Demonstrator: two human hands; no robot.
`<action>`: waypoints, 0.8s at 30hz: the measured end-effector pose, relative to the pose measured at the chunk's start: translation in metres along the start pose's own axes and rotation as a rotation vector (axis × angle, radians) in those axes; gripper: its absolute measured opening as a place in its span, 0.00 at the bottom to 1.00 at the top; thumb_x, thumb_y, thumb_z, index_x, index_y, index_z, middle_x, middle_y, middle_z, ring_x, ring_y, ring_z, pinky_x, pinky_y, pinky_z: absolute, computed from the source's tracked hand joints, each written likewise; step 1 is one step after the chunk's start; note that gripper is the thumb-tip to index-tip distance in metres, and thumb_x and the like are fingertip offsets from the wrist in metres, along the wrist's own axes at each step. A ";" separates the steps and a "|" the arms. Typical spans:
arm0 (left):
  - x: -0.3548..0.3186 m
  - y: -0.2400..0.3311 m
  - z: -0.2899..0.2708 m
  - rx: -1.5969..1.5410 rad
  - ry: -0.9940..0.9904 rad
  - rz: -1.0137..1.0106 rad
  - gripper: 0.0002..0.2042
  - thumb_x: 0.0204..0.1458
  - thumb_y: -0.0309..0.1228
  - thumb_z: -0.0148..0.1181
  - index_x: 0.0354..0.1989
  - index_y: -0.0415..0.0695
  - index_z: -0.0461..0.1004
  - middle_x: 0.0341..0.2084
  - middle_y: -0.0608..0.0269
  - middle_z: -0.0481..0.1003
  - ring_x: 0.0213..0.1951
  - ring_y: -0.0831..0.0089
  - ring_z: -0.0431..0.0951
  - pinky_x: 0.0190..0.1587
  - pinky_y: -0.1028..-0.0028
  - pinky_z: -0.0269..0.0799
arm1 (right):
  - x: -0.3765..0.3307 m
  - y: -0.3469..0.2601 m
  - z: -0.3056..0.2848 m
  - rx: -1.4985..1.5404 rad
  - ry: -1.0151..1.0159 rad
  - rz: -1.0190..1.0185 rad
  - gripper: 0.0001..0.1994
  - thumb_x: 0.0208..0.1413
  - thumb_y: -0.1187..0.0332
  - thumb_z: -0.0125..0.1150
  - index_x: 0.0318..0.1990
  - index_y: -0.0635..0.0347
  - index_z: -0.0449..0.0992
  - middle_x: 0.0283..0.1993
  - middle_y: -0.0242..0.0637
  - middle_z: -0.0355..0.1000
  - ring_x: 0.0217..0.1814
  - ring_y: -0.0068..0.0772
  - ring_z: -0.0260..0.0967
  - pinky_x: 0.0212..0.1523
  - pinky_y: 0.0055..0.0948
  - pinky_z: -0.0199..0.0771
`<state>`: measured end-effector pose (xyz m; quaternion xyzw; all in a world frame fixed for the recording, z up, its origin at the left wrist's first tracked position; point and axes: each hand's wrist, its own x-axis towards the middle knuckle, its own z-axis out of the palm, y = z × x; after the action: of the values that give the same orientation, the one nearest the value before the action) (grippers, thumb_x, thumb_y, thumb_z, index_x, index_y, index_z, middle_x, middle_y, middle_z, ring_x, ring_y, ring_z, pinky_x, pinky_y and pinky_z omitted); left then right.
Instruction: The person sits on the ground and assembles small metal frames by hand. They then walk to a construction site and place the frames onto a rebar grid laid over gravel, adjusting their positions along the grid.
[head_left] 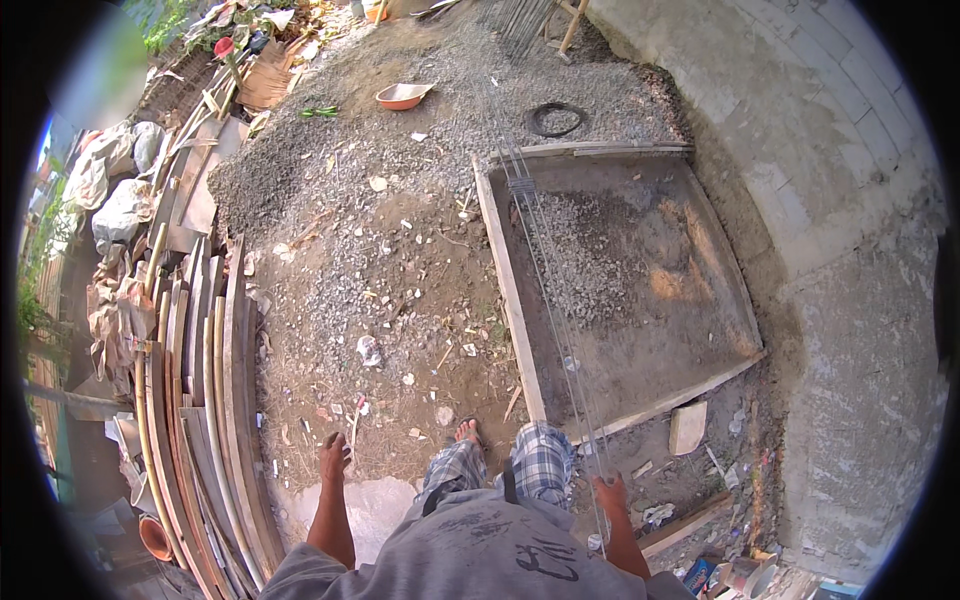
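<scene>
Outdoor yard seen from above, its ground [430, 215] rough brown dirt strewn with gravel and litter. Ahead of the hands and to the right, a low timber frame [511, 310] surrounds bare earth and a patch of grey gravel; beyond it, far right of both hands, rises a grey block wall [850, 290]. The hands are well apart. The left hand [334, 456] hangs with fingers loose, holding nothing. The right hand [609, 492] is at a set of thin rods [522, 186], which stretch forward from it across the frame; whether its fingers close around them cannot be told. Long boards and poles [235, 400] crowd the left hand's outer side, with pale sacks [122, 212] farther forward. Far ahead, between the hands' lines, sit an orange basin [404, 100] and, to its right, a black coil [556, 135]. Just right of the right hand, slightly ahead, lies a pale slab [688, 428].
</scene>
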<state>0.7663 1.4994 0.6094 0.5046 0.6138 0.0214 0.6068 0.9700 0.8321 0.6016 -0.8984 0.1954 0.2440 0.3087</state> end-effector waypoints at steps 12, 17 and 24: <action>-0.054 -0.032 -0.026 0.100 -0.113 -0.450 0.33 0.57 0.46 0.62 0.68 0.45 0.61 0.61 0.47 0.66 0.55 0.43 0.72 0.51 0.48 0.72 | 0.038 -0.003 0.074 0.153 -0.357 0.642 0.22 0.54 0.59 0.69 0.55 0.54 0.76 0.35 0.38 0.73 0.33 0.36 0.73 0.28 0.41 0.74; 0.028 0.056 0.011 -0.008 -0.056 -0.419 0.32 0.59 0.45 0.60 0.69 0.44 0.61 0.63 0.49 0.64 0.57 0.45 0.70 0.52 0.48 0.72 | 0.156 -0.151 0.114 0.348 -0.234 0.460 0.27 0.54 0.55 0.69 0.58 0.59 0.74 0.34 0.38 0.76 0.30 0.32 0.74 0.27 0.41 0.74; 0.154 0.207 0.110 -0.137 -0.116 -0.035 0.34 0.61 0.48 0.59 0.72 0.48 0.57 0.62 0.51 0.68 0.57 0.51 0.73 0.54 0.54 0.71 | 0.296 -0.421 0.015 0.126 0.006 -0.254 0.28 0.57 0.56 0.67 0.61 0.62 0.71 0.41 0.39 0.77 0.37 0.29 0.73 0.36 0.30 0.73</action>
<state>1.0110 1.6355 0.6015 0.4513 0.5834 0.0233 0.6749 1.4143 1.0910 0.6195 -0.8954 0.0960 0.1874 0.3922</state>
